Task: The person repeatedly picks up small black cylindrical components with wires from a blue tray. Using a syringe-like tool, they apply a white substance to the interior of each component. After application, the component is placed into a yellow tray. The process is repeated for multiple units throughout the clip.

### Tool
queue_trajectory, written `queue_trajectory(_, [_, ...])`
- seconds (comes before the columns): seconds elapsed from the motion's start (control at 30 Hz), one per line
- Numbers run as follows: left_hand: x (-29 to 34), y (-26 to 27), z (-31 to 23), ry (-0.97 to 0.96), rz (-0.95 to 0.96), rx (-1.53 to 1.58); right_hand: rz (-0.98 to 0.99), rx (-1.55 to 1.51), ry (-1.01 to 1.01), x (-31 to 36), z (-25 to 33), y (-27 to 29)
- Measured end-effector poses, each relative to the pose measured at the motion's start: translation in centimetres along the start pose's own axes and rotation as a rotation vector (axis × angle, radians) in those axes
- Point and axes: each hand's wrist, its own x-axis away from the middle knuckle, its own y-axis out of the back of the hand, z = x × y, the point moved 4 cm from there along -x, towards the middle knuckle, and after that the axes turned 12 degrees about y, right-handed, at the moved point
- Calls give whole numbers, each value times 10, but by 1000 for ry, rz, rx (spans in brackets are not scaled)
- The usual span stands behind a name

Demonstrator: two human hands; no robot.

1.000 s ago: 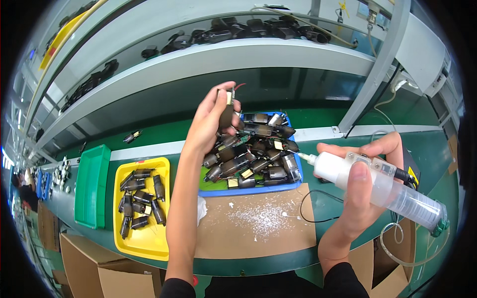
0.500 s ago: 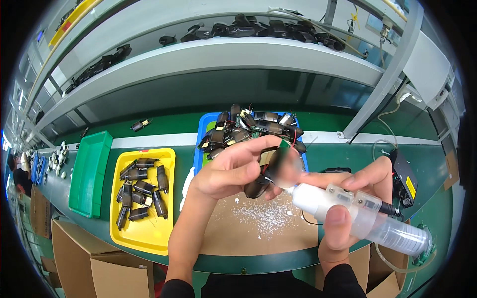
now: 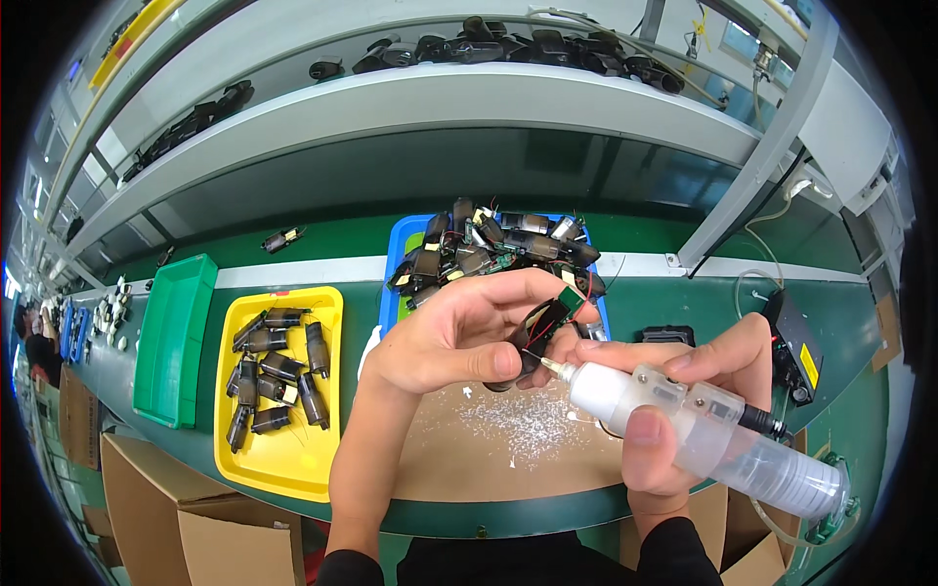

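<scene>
My left hand (image 3: 459, 342) is closed round a dark electronic assembly (image 3: 532, 337), with a green circuit board (image 3: 565, 307) and thin red wires at its upper end. The fingers hide much of its body. In my right hand (image 3: 728, 366) is a clear and white glue syringe (image 3: 767, 467), slanting up to the left. Its pale nozzle (image 3: 555, 366) points at the assembly's lower side, at or very near the surface; contact cannot be made out. Both hands are above a brown cardboard sheet (image 3: 430, 474) scattered with white bits (image 3: 523, 425).
Beyond my hands, a blue tray (image 3: 395, 256) is heaped with similar dark assemblies. A yellow tray (image 3: 293, 464) at left holds several more, beside a green tray (image 3: 161, 342). A black control box (image 3: 789, 356) stands at right. Dark housings (image 3: 479, 51) lie on the shelf above.
The dark assembly has turned in my left hand, so its green board and wires now show. The syringe has shifted slightly left, its nozzle still close to the assembly.
</scene>
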Motion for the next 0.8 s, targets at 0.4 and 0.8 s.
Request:
queue_trajectory(0.4, [1,2,2,-3,12,-25,-2,135,35,6,3,-2])
queue_trajectory(0.8, [0,5,3,-15,75,-19,41,115,24,4,4,-1])
